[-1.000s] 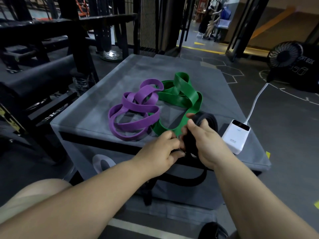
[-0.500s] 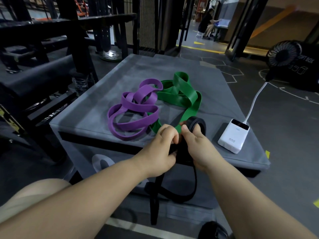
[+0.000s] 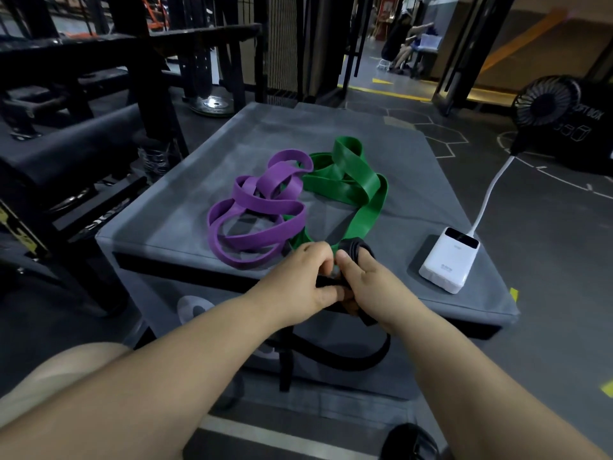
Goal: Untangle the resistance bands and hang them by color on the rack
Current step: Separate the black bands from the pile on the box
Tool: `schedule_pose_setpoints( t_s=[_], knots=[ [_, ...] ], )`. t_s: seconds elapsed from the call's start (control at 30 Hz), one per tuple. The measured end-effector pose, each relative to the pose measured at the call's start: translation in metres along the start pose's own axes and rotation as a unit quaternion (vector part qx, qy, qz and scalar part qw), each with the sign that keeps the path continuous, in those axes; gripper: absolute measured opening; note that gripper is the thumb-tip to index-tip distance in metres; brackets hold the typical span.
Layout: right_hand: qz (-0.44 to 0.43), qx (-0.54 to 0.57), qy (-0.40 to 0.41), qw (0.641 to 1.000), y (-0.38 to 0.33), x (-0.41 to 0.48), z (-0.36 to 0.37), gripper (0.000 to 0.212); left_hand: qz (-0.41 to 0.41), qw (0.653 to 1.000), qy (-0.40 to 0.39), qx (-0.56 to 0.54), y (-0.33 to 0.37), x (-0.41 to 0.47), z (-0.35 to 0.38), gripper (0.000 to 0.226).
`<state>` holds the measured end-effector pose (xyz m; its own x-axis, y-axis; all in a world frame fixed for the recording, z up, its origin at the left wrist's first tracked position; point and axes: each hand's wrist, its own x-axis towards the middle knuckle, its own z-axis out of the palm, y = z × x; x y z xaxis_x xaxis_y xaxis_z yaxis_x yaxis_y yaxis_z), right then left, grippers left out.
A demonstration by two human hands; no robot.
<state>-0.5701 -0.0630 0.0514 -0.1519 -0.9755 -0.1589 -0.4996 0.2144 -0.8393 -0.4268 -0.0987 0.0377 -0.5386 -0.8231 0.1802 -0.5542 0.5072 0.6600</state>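
Black rubber band (image 3: pixel 351 358), gripped by both hands at the near edge of a grey padded box (image 3: pixel 185 207). The left hand (image 3: pixel 298 277) curls its fingers round a bunched part of the band. The right hand (image 3: pixel 368 288) pinches the same bunch just beside it, thumb on top. One long loop hangs down over the front of the box.

A purple band (image 3: pixel 258 224) and a green band (image 3: pixel 351 180) lie in loose folds on the box top behind the hands, overlapping where they meet. The green band's near end reaches the black bunch; whether the two are threaded together cannot be told.

A black metal frame (image 3: pixel 149 78) stands to the left, with no band on it.

The task seems to be at an early stage: one band is being worked free, two wait untouched, and none is hung.
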Motion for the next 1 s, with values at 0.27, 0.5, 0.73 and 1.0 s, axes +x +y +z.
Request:
schedule_pose_setpoints(
  t_s=[0.27, 0.5, 0.73, 1.0],
  knots=[
    [0.008, 0.026, -0.064, 0.998, 0.0, -0.003, -0.006, 0.044, -0.013, 0.992, -0.029, -0.122, -0.008, 0.007, -0.017, 0.03],
    [0.028, 0.098, -0.226, 0.969, 0.0, -0.007, -0.008, 0.037, -0.054, 0.992, -0.015, -0.112, -0.008, 0.01, -0.021, 0.012],
    [0.057, 0.169, -0.304, 0.936, 0.003, -0.008, -0.018, 0.028, -0.06, 0.968, -0.069, -0.234, -0.007, 0.007, -0.025, 0.007],
    [0.032, 0.231, -0.396, 0.888, 0.007, -0.006, -0.021, 0.047, -0.011, 0.973, 0.008, -0.23, -0.012, 0.013, -0.019, 0.046]
  ],
)
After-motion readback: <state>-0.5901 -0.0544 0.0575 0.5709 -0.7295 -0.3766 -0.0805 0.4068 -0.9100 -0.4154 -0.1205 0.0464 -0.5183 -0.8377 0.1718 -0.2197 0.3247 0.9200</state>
